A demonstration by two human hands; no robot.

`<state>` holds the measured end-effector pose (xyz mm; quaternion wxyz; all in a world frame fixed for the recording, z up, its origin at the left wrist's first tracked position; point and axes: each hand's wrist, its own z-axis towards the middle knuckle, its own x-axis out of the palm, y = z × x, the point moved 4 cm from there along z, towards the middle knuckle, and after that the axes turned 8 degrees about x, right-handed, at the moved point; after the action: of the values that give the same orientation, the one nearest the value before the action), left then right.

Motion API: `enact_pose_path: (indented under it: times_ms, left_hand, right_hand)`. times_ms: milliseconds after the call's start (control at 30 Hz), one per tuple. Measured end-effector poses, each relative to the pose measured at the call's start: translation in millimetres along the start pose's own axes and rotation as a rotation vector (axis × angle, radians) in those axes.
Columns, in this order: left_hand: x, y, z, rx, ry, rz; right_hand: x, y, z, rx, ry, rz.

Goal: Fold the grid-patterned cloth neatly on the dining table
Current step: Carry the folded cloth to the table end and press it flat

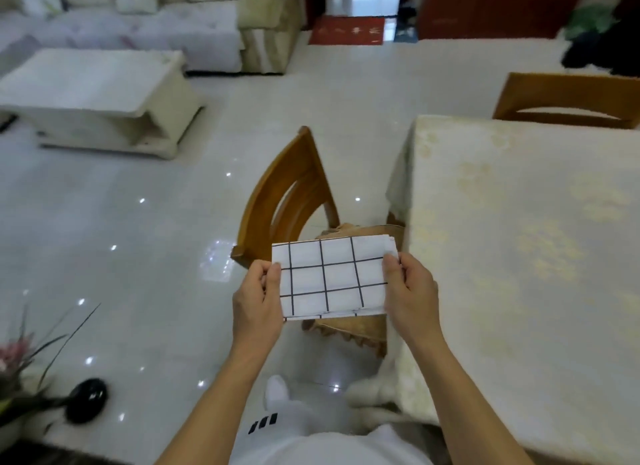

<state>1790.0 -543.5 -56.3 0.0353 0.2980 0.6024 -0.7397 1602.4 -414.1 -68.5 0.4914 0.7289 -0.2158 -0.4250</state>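
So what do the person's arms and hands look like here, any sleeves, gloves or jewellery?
Both forearms are bare up to the frame edge, with no sleeves showing. The left hand and right hand have no gloves, and no rings or watch show in this view.

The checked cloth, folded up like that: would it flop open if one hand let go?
Probably it would sag. The cloth is thin, stacked layers, held flat only because the left hand and right hand pinch opposite edges. It looks light and unlikely to slip.

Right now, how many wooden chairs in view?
2. One wooden chair stands at the table's left side, behind the held grid-patterned cloth; the other chair sits at the table's far end. More may be out of frame.
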Motion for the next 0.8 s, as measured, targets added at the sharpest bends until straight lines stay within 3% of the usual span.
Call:
enact_pose_path:
  times_ms: [467,800]
  left_hand:
    - [-191,107,3,-0.16,-0.336,-0.012]
    - [-317,174,42,-0.142,-0.39,0.005]
  right_hand:
    - [203,93,-56,-0.149,0.327,-0.096]
    - [340,155,-89,-0.233,0.333,-0.138]
